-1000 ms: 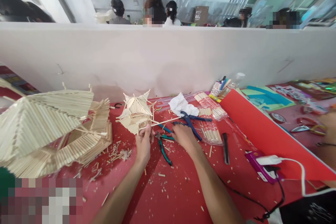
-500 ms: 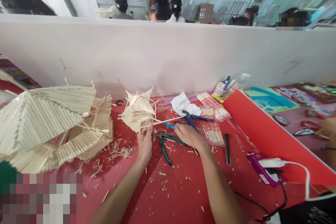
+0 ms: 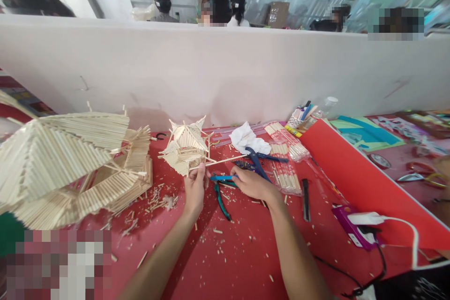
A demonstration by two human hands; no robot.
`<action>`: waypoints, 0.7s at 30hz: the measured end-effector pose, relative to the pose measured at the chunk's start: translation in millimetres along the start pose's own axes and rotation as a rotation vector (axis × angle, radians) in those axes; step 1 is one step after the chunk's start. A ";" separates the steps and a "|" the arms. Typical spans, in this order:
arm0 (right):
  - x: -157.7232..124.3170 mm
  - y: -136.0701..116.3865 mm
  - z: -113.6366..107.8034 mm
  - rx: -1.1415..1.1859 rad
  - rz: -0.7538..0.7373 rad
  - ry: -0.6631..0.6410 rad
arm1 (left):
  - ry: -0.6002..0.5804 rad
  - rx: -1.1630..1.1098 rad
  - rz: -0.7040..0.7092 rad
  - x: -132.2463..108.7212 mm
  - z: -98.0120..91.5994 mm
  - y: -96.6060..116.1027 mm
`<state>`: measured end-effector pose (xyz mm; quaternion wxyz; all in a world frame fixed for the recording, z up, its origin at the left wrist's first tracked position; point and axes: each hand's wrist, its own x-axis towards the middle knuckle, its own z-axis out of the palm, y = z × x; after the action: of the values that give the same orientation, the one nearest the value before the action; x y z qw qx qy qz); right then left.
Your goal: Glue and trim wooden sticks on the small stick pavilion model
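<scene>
My left hand (image 3: 196, 185) is closed in a pinch around the near end of a thin wooden stick (image 3: 227, 161), which points off to the right. Just behind these fingers stands a small pavilion model (image 3: 186, 143) built of wooden sticks, with a pointed roof. My right hand (image 3: 251, 182) is closed on a slim blue pen (image 3: 223, 178), its tip directed left at the left fingertips. Under the pen lie green-handled pliers (image 3: 222, 204), partly covered. A tool with dark blue handles (image 3: 258, 164) rests behind my right hand.
A larger stick-built model (image 3: 70, 150) fills the left side. Packs of wooden sticks (image 3: 286, 164), white tissue (image 3: 248, 138) and a black utility knife (image 3: 305, 200) lie rightward. Beyond them are a red board (image 3: 351, 183) and a purple power strip (image 3: 355, 225). A white partition (image 3: 211, 65) runs behind.
The blue pen has swung from a slant to nearly level, and its tip has come left and down towards the left fingers. My left hand and the stick stay almost in place.
</scene>
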<state>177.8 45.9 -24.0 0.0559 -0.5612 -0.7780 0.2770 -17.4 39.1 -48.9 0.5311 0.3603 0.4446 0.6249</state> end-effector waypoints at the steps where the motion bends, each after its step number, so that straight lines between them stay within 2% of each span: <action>1: -0.4 -2.1 -0.1 -0.019 0.017 -0.006 | 0.002 -0.001 0.002 0.0 0.2 0.3; 7: -1.7 -3.6 -2.2 -0.067 -0.066 0.089 | 0.014 0.012 0.001 -0.8 0.7 2.2; 12: -2.1 1.0 -2.2 -0.088 -0.098 0.085 | 0.012 0.015 -0.005 -1.3 1.1 3.4; 21: -5.6 -1.9 -4.7 -0.124 -0.019 0.133 | 0.016 0.000 -0.011 -1.4 1.7 4.0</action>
<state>180.1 42.2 -17.9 0.0750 -0.5732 -0.7936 0.1899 -17.0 37.8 -44.6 0.5310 0.3528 0.4508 0.6247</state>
